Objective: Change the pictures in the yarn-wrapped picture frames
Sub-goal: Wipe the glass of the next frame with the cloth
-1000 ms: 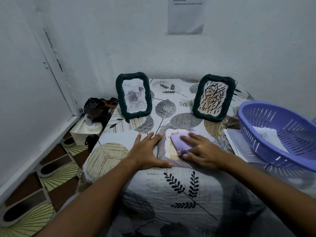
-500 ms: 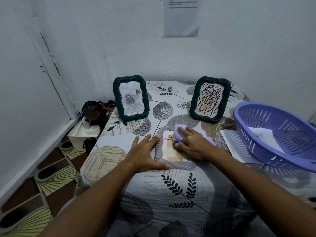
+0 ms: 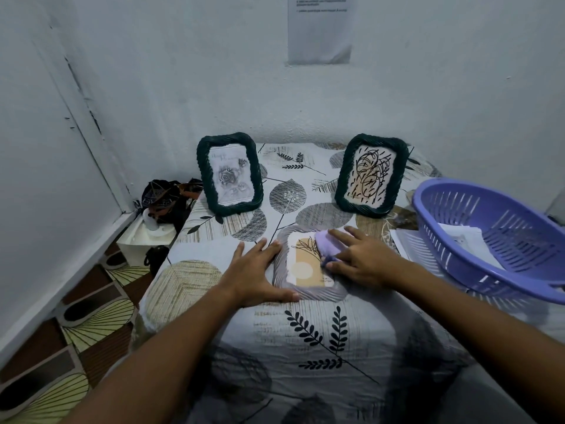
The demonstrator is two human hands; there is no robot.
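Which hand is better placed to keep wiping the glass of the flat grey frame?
Right. The right hand presses the purple cloth on the grey frame's picture. The left hand lies flat at the frame's left edge, apparently steadying it.

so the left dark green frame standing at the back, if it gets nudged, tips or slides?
Likely tips: the left dark green frame stands upright, leaning slightly back, on a soft patterned cloth; its prop is hidden. Probably light, since it holds just a paper print. The yarn wrap should grip the cloth rather than slide.
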